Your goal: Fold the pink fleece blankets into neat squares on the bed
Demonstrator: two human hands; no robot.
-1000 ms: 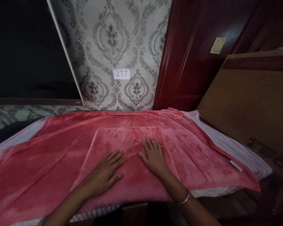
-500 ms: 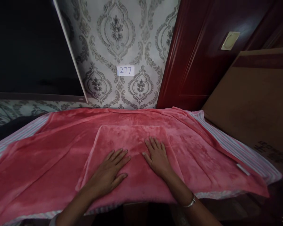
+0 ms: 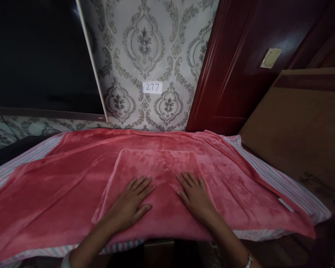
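A folded pink plush cloth [image 3: 162, 167] lies in front of me, roughly rectangular, on top of a larger spread pink plush blanket [image 3: 58, 182]. My left hand [image 3: 131, 204] rests palm down on the folded cloth's left half, fingers stretched out. On its right half lies my right hand [image 3: 195, 197], also flat with fingers apart. Neither hand grips anything. Beneath the pink blanket a striped cloth [image 3: 279, 175] shows along the sides and front edge. A small white tag [image 3: 286, 204] sits near the blanket's right edge.
Behind the blanket stands a patterned wall [image 3: 145, 44] with a paper label [image 3: 152, 87] reading 277. A large dark screen [image 3: 41, 56] hangs at the left. To the right are a dark red door [image 3: 229, 74] and a big cardboard box [image 3: 301, 123].
My right hand has slid a little to the right and nearer to me on the folded cloth. My left hand stays nearly in place. The camera view has shifted slightly.
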